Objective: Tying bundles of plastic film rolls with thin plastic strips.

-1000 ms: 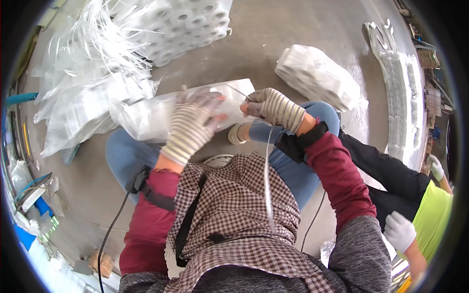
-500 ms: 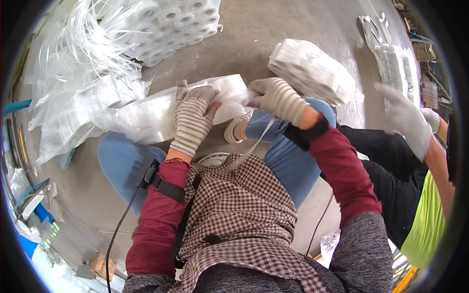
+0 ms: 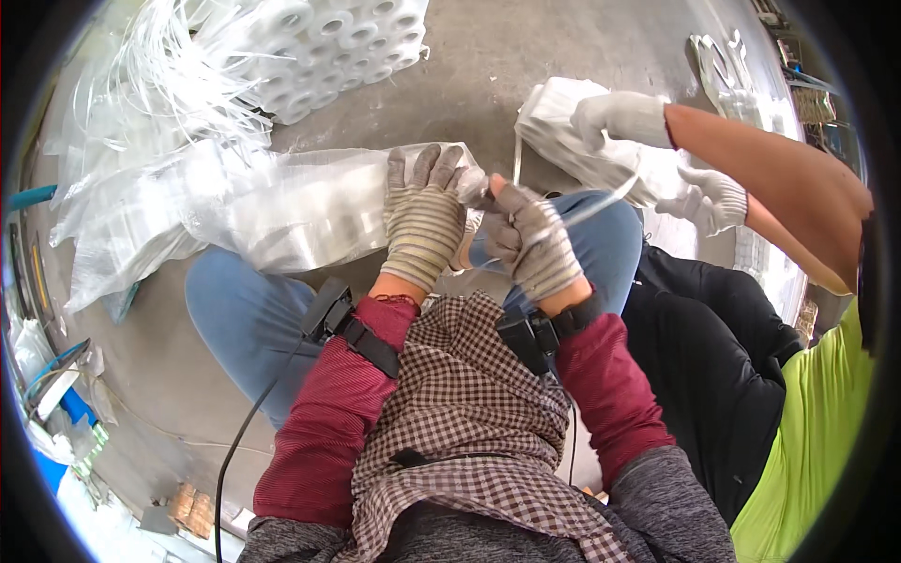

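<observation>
From the head view, our left hand [image 3: 424, 220] lies flat, fingers spread, on the bag [image 3: 310, 202] across our knees, while our right hand [image 3: 533, 242] is closed around the strap [image 3: 601, 199] at its mouth. The bag looks soft, slippery and bulky, so we judge the gathered end the best hold.

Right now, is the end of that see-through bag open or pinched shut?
Pinched shut. The left hand lies on the clear bag, and the right hand grips its bunched end, pulling a white strap there.

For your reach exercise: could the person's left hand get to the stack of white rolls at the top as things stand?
Probably not readily: the left hand is pressed on the clear bag of rolls, which lies between it and the stack of white rolls.
</observation>
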`<state>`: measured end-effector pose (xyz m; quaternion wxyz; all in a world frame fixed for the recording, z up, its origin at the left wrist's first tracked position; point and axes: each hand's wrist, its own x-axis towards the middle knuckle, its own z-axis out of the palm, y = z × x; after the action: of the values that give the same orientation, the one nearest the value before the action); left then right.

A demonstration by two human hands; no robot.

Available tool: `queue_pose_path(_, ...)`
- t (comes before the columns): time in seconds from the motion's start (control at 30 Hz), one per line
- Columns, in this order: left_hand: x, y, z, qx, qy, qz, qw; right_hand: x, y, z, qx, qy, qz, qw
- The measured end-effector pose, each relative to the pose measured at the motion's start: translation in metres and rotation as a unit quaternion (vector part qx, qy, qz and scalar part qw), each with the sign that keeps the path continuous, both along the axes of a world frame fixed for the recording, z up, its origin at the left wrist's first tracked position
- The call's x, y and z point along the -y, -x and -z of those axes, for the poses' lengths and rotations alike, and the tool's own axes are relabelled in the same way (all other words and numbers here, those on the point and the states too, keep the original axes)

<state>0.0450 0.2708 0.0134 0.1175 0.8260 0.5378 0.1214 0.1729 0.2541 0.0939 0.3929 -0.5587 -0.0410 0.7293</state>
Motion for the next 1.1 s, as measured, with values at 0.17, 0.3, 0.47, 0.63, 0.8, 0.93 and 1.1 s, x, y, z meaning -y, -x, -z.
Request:
queue_pose_path(0.17, -0.011, 0.004, -0.012, 0.068, 0.017, -0.001, 0.998, -0.007, -0.022, -0.012, 0.533, -0.542, -0.334, 0.558)
queue_pose_path(0.3, -0.015, 0.004, -0.004, 0.125, 0.038, 0.015, 0.991, -0.021, -0.022, 0.008, 0.608, -0.406, -0.508, 0.454)
queue_pose_path(0.47, -0.026, 0.077, -0.04, -0.006, -0.028, 0.049, 0.998, -0.044, -0.028, 0.019, 0.536, -0.29, -0.589, 0.531)
queue_pose_path(0.63, -0.021, 0.137, -0.053, -0.136, 0.135, 0.063, 0.979, -0.039, -0.037, 0.024, 0.465, -0.255, -0.508, 0.679)
queue_pose_path(0.8, 0.019, 0.148, -0.052, 0.014, 0.077, -0.008, 0.997, -0.034, -0.039, 0.016, 0.504, -0.366, -0.527, 0.578)
queue_pose_path(0.93, 0.0, 0.17, -0.03, 0.298, 0.322, -0.235, 0.867, -0.054, -0.03, 0.024, 0.494, -0.364, -0.606, 0.505)
queue_pose_path(1.1, 0.004, 0.144, -0.022, 0.199, 0.172, -0.256, 0.93, -0.066, -0.031, 0.001, 0.407, -0.186, -0.644, 0.62)
